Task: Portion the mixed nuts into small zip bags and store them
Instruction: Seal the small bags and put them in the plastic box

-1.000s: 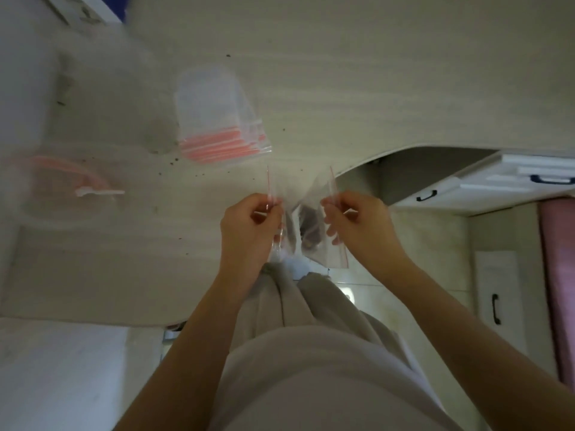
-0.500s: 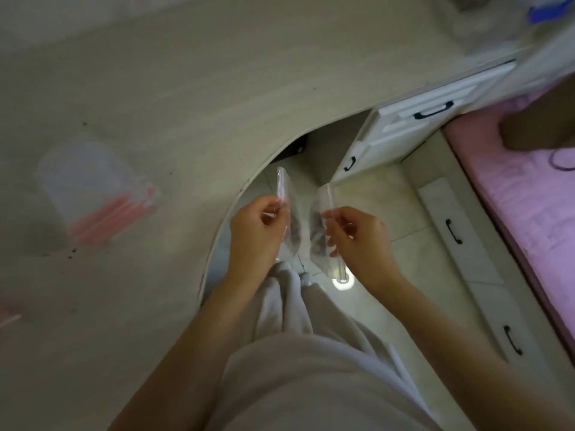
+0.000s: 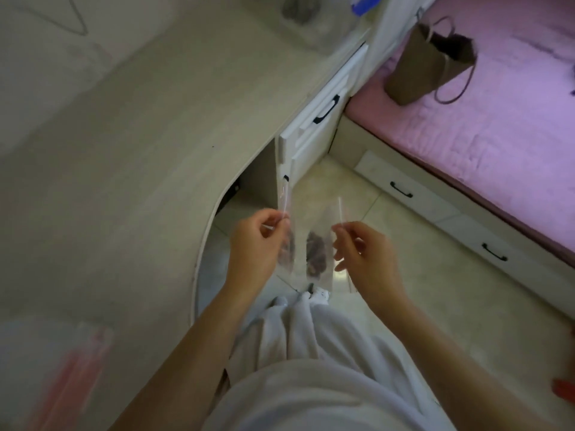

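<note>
A pale wood-grain desk (image 3: 140,150) with a curved near edge fills the left; white drawers (image 3: 320,119) with black handles stand under its far right end, beside a bed (image 3: 497,119) covered in pink that carries a brown paper bag (image 3: 426,66). Over the tiled floor (image 3: 404,275), just off the desk's curved edge, the left hand (image 3: 255,244) pinches the first zip bag (image 3: 287,200) near its seal between thumb and forefinger; the right hand (image 3: 364,253) pinches the second zip bag (image 3: 326,219) likewise. Both bags hang apart, each holding dark nuts (image 3: 315,253). A blurred stack of empty bags (image 3: 71,368) with red strips lies at the desk's near left corner
</note>
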